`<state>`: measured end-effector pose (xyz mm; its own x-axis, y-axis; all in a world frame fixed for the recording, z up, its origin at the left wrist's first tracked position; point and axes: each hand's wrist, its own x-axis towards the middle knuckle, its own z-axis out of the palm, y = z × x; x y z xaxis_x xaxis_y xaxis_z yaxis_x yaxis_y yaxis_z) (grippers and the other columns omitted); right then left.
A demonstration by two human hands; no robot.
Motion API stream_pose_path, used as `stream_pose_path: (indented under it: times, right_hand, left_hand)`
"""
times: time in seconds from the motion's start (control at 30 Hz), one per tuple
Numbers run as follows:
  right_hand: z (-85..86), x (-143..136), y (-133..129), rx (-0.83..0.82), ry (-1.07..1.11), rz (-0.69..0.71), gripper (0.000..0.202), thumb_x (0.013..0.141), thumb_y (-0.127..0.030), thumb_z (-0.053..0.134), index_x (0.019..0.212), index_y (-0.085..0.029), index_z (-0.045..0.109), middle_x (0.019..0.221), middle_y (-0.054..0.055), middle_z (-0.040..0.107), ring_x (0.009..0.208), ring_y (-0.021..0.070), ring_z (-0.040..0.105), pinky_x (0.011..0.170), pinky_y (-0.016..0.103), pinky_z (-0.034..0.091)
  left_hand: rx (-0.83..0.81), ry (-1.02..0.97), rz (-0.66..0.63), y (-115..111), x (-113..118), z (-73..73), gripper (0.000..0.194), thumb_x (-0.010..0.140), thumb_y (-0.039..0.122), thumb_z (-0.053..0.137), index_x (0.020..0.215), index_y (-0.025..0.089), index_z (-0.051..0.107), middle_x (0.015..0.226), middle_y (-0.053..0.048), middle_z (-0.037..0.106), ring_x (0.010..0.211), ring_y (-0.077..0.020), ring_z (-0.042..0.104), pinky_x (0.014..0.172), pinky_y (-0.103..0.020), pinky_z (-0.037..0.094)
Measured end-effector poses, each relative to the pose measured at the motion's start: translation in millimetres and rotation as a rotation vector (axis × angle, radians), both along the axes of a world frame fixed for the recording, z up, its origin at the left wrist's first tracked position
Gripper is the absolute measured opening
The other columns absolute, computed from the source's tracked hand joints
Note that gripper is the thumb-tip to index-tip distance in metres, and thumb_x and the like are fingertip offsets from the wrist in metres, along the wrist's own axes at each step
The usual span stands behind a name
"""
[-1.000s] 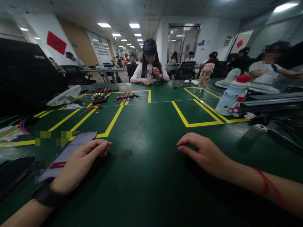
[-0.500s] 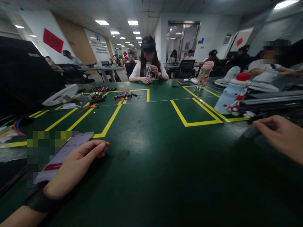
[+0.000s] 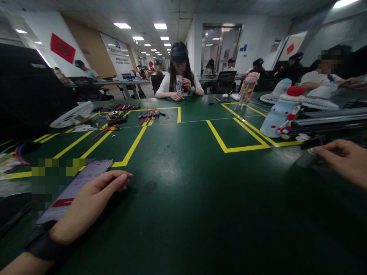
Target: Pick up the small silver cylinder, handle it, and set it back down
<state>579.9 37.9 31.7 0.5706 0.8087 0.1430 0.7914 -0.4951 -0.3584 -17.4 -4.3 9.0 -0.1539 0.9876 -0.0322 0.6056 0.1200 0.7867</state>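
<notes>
At the lower left, my left hand rests by the table with its fingers curled in and the thumb pressed against them. Nothing shows between them. A black band circles that wrist. Under and beside this hand lies a phone with a lit screen showing timer digits. At the right edge, my right hand pinches a dark grey, roughly cylindrical object between thumb and fingers, low over the green table. The object's kind is unclear in the dim light, and part of it is behind the fingers.
Bundles of coloured wires and a white fan occupy the left side. Toward the right stand a blue bottle with a red top, a clear bottle and metal rails. Across the table sits a person.
My right hand has shifted slightly right, and more of the grey object shows. My left hand has stayed nearly still beside the phone.
</notes>
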Motion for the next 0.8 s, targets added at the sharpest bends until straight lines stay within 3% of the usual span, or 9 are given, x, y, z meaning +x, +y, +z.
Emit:
stream_pose_path:
  times: [0.17, 0.27, 0.37, 0.5, 0.7, 0.8]
  right_hand:
    - [-0.4, 4, -1, 0.069, 0.000, -0.009, 0.046, 0.076, -0.056, 0.059, 0.106, -0.021, 0.064, 0.097, 0.013, 0.063, 0.073, 0.0179, 0.054, 0.067, 0.035, 0.038]
    - [-2.7, 4, -2, -0.008, -0.045, 0.017, 0.057, 0.068, -0.062, 0.064, 0.107, -0.020, 0.062, 0.095, 0.013, 0.063, 0.073, 0.0189, 0.054, 0.066, 0.034, 0.038]
    - [-8.3, 5, -1, -0.035, -0.129, 0.093, 0.066, 0.061, -0.057, 0.072, 0.112, -0.020, 0.056, 0.100, 0.013, 0.062, 0.075, 0.0195, 0.055, 0.066, 0.032, 0.039]
    - [-14.5, 4, 1, 0.020, -0.175, 0.118, 0.058, 0.063, -0.053, 0.070, 0.108, -0.020, 0.054, 0.105, 0.011, 0.060, 0.077, 0.0188, 0.056, 0.066, 0.030, 0.040]
    - [-14.0, 4, 2, 0.027, -0.096, 0.074, 0.068, 0.055, -0.059, 0.072, 0.105, -0.018, 0.053, 0.099, 0.011, 0.060, 0.077, 0.0209, 0.056, 0.065, 0.031, 0.042]
    - [-12.1, -5, -1, 0.077, -0.149, 0.092, 0.062, 0.061, -0.060, 0.068, 0.102, -0.016, 0.055, 0.099, 0.013, 0.059, 0.079, 0.0217, 0.056, 0.065, 0.033, 0.043]
  left_hand:
    - [-0.004, 0.004, -0.012, 1, -2, -2.1, 0.038, 0.082, 0.054, 0.055, 0.103, 0.022, 0.063, 0.093, -0.002, 0.067, 0.089, -0.0223, 0.062, 0.082, -0.032, 0.046]
    - [0.003, 0.015, -0.018, 1, -2, -2.7, 0.039, 0.081, 0.055, 0.055, 0.102, 0.023, 0.063, 0.096, -0.002, 0.068, 0.090, -0.0228, 0.062, 0.083, -0.033, 0.046]
    - [0.004, 0.023, -0.023, 1, -3, -3.4, 0.040, 0.081, 0.055, 0.055, 0.102, 0.023, 0.063, 0.100, -0.003, 0.068, 0.090, -0.0231, 0.062, 0.083, -0.034, 0.046]
    - [0.000, 0.028, -0.033, 1, -6, -5.4, 0.040, 0.081, 0.057, 0.054, 0.103, 0.024, 0.063, 0.097, -0.003, 0.068, 0.091, -0.0234, 0.062, 0.084, -0.034, 0.046]
    - [0.001, 0.038, -0.052, 1, -5, -4.8, 0.041, 0.080, 0.058, 0.055, 0.101, 0.024, 0.064, 0.098, -0.002, 0.069, 0.090, -0.0234, 0.063, 0.083, -0.033, 0.047]
    - [-0.011, 0.040, -0.046, 1, -1, -1.7, 0.038, 0.082, 0.055, 0.055, 0.102, 0.024, 0.063, 0.101, -0.002, 0.070, 0.092, -0.0234, 0.063, 0.085, -0.033, 0.047]
